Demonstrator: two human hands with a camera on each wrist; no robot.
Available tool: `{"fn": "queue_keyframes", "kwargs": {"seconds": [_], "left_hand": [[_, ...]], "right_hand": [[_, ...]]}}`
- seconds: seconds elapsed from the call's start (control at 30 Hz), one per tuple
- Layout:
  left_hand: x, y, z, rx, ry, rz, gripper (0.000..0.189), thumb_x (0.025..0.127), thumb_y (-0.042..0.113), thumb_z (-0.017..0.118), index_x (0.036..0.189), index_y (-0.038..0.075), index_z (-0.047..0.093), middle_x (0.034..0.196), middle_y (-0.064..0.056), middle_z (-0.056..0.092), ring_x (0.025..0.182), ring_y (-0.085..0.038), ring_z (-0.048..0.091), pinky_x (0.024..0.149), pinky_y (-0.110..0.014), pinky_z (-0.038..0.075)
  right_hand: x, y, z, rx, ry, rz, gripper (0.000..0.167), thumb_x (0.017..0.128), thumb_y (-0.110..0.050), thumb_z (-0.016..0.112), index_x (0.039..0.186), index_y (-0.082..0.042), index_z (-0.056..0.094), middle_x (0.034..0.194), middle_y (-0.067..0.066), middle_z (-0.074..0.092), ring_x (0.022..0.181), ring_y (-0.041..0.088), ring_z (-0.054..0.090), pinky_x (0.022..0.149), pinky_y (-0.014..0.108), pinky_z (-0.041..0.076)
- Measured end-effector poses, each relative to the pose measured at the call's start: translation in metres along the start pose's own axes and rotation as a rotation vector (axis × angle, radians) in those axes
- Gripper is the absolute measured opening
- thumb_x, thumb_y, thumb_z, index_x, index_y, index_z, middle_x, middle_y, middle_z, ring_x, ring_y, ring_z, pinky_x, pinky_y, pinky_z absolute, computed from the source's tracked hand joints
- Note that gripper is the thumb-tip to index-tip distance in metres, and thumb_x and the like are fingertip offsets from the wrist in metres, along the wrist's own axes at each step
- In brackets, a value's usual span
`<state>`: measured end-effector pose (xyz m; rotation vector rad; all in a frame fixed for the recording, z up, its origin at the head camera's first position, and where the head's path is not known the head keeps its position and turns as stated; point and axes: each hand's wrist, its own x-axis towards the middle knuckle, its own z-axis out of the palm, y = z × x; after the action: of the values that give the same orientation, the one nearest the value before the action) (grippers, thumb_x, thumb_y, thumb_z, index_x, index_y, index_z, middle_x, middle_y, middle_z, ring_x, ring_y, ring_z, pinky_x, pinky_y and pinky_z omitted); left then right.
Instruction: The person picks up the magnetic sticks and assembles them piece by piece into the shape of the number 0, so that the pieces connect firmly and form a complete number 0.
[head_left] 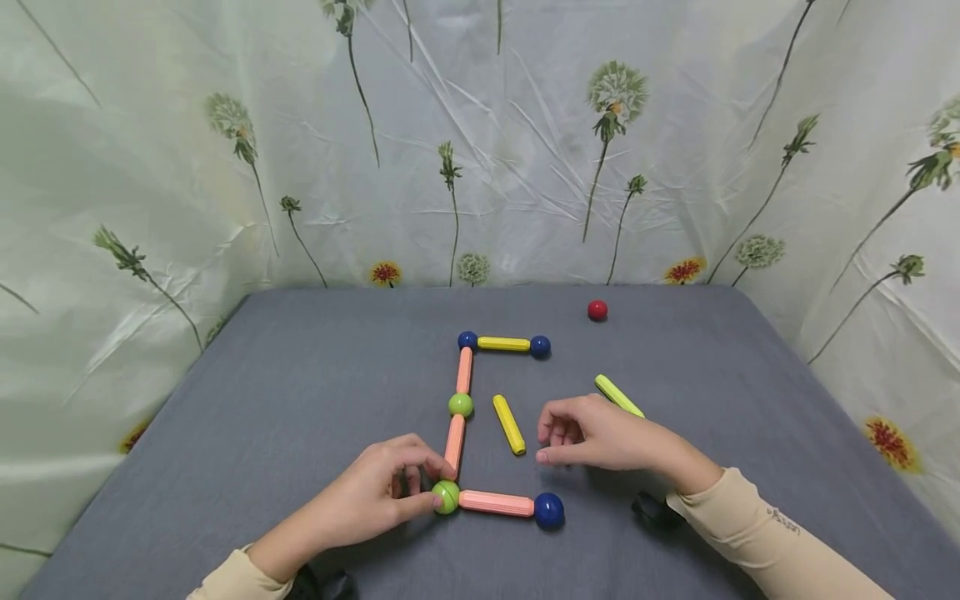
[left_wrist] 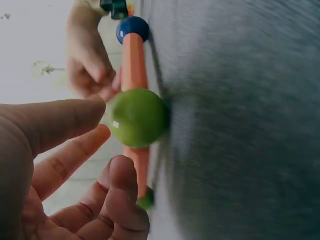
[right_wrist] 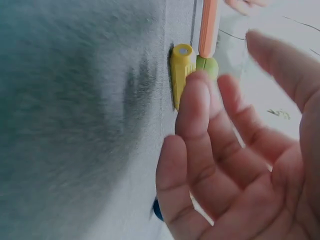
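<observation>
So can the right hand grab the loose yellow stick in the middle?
Probably yes. The right hand looks free, holding nothing, with its fingertips close to the loose yellow stick. In the head view, only grey cloth shows between them, so nothing seems to block it.

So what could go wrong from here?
The left hand is at the lime-green ball where two ridged pink sticks meet, so a nudge might skew them. The right hand hovers beside a loose yellow ridged stick and could knock it. The shiny red ball near the far edge of the grey table might roll off.
</observation>
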<state>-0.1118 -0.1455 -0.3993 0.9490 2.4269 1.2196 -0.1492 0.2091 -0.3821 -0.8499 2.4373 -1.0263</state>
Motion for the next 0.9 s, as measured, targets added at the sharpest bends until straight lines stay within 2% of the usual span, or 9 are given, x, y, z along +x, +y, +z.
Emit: {"fn": "queue_keyframes", "kwargs": {"seconds": [0.1, 0.23, 0.4, 0.57, 0.73, 0.9], "left_hand": [[0.004, 0.009, 0.001, 0.048, 0.0, 0.034, 0.018, 0.096, 0.022, 0.083, 0.113, 0.026, 0.078, 0.106, 0.008, 0.07, 0.08, 0.0, 0.059, 0.059, -0.022, 0.05], [0.014, 0.024, 0.007, 0.11, -0.047, 0.092, 0.019, 0.097, 0.019, 0.082, 0.114, 0.026, 0.078, 0.104, 0.01, 0.07, 0.083, -0.001, 0.06, 0.063, -0.02, 0.052], [0.028, 0.039, 0.02, 0.186, -0.11, 0.173, 0.02, 0.097, 0.016, 0.082, 0.114, 0.026, 0.078, 0.103, 0.011, 0.069, 0.085, 0.001, 0.06, 0.072, -0.017, 0.052], [0.038, 0.046, 0.034, 0.272, -0.139, 0.224, 0.019, 0.097, 0.019, 0.083, 0.114, 0.026, 0.078, 0.1, 0.012, 0.066, 0.082, 0.003, 0.055, 0.071, -0.013, 0.047], [0.048, 0.049, 0.044, 0.305, -0.162, 0.249, 0.018, 0.097, 0.023, 0.083, 0.115, 0.024, 0.078, 0.104, 0.01, 0.067, 0.085, 0.004, 0.055, 0.075, -0.012, 0.047], [0.053, 0.049, 0.049, 0.341, -0.151, 0.275, 0.017, 0.096, 0.022, 0.084, 0.112, 0.025, 0.078, 0.106, 0.01, 0.068, 0.091, 0.004, 0.059, 0.084, -0.011, 0.049]], "right_hand": [[0.015, -0.002, -0.003, -0.021, 0.033, 0.049, 0.024, 0.098, -0.034, 0.08, 0.102, -0.013, 0.069, 0.078, -0.007, 0.066, 0.067, 0.005, 0.057, 0.063, 0.022, 0.047], [0.035, -0.005, -0.004, -0.043, 0.068, 0.12, 0.023, 0.099, -0.032, 0.079, 0.102, -0.012, 0.07, 0.073, -0.006, 0.067, 0.062, 0.008, 0.055, 0.059, 0.023, 0.043], [0.054, -0.007, -0.001, -0.074, 0.109, 0.217, 0.023, 0.099, -0.034, 0.079, 0.098, -0.014, 0.071, 0.07, -0.005, 0.067, 0.06, 0.009, 0.055, 0.058, 0.025, 0.043], [0.065, -0.011, 0.002, -0.089, 0.128, 0.304, 0.027, 0.096, -0.04, 0.081, 0.094, -0.016, 0.072, 0.068, -0.001, 0.068, 0.059, 0.01, 0.057, 0.059, 0.025, 0.042], [0.07, -0.01, 0.004, -0.085, 0.121, 0.334, 0.029, 0.095, -0.042, 0.083, 0.09, -0.016, 0.072, 0.067, -0.001, 0.067, 0.058, 0.01, 0.057, 0.059, 0.024, 0.041], [0.072, -0.007, 0.004, -0.078, 0.099, 0.323, 0.029, 0.096, -0.041, 0.083, 0.088, -0.016, 0.072, 0.065, -0.002, 0.066, 0.057, 0.009, 0.055, 0.058, 0.024, 0.041]]}}
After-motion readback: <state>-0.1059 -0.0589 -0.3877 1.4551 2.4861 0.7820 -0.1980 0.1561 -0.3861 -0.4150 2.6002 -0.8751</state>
